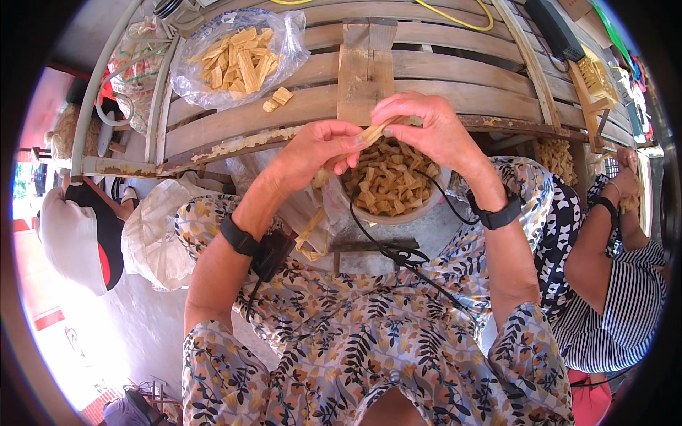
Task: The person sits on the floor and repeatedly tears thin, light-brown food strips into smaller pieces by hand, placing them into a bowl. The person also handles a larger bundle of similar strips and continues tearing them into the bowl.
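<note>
My left hand (331, 146) and my right hand (434, 125) pinch a tan, fibrous strip (375, 133) between thumbs and fingers, stretched over a round tub. The tub's pale rim (415, 212) surrounds a heap of short folded tan pieces (391, 181). A longer loose strip (310, 234) hangs below my left forearm, by a plastic bag. On the slatted wooden table ahead, a clear plastic bag (186, 85) lies spread under flat folded pieces (240, 61). A few small pieces (278, 99) rest on the slats beside it.
A thick wooden board (365, 74) lies across the table slats (458, 66), whose metal front edge (229, 146) is rusty. Black cables (405, 258) run from my wrists over my lap. A co-worker's arm (591, 255) is at right. A white sack (157, 234) stands at left.
</note>
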`<state>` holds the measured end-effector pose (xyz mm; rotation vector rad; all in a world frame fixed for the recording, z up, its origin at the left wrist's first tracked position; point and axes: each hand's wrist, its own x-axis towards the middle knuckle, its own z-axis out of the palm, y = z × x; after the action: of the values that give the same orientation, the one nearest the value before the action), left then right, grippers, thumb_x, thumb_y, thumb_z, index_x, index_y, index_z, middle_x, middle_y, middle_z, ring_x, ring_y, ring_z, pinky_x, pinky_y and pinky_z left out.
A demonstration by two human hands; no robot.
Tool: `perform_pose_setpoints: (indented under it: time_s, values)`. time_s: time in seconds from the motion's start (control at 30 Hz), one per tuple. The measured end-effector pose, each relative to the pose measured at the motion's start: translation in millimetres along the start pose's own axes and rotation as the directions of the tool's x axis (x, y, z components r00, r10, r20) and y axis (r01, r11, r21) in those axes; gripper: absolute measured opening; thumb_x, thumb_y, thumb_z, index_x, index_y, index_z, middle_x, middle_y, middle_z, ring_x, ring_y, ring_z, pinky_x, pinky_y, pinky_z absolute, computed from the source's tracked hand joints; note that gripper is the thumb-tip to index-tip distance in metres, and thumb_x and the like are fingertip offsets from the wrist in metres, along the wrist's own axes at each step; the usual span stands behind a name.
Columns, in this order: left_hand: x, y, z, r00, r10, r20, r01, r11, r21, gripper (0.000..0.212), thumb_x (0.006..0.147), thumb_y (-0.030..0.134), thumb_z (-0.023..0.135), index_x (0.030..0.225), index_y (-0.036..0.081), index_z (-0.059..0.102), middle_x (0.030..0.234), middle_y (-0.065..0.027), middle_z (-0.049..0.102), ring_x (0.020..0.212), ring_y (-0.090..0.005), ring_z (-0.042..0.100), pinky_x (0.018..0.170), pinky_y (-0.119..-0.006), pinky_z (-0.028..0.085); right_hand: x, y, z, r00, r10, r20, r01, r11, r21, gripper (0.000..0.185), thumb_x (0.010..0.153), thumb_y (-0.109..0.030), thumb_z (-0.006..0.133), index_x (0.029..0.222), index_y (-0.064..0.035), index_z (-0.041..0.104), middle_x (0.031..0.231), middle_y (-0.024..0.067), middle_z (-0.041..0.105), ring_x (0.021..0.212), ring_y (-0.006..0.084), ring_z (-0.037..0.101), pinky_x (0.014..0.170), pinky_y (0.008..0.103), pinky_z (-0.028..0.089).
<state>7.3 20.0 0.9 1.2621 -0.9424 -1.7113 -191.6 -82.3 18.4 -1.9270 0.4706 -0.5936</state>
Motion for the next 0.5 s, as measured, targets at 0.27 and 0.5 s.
perform_pose_setpoints:
  time_s: [0.27,0.5]
  values:
    - [1,-7,31,0.710,0.679,0.189,-0.492,0.286,0.822,0.011,0.080,0.007,0.062,0.089,0.004,0.057,0.066,-0.0058,0.054,0.060,-0.0063,0.053,0.052,-0.023,0.041,4,10,7,0.762,0.610,0.217,-0.643,0.751,0.148,0.026,0.088,-0.022,0.056,0.089,0.0026,0.063,0.073,0.0078,0.064,0.059,0.0092,0.060,0.052,0.0208,0.044]
    - [-9,10,1,0.978,0.208,0.006,-0.197,0.916,0.351,0.009,0.085,0.011,0.059,0.088,0.003,0.063,0.073,0.0030,0.060,0.063,-0.0042,0.052,0.056,-0.020,0.042,-10,-17,27,0.765,0.242,0.597,-0.545,0.738,0.398,0.031,0.089,-0.030,0.057,0.091,-0.0012,0.067,0.048,-0.0043,0.045,0.040,0.0031,0.034,0.039,0.0195,0.026]
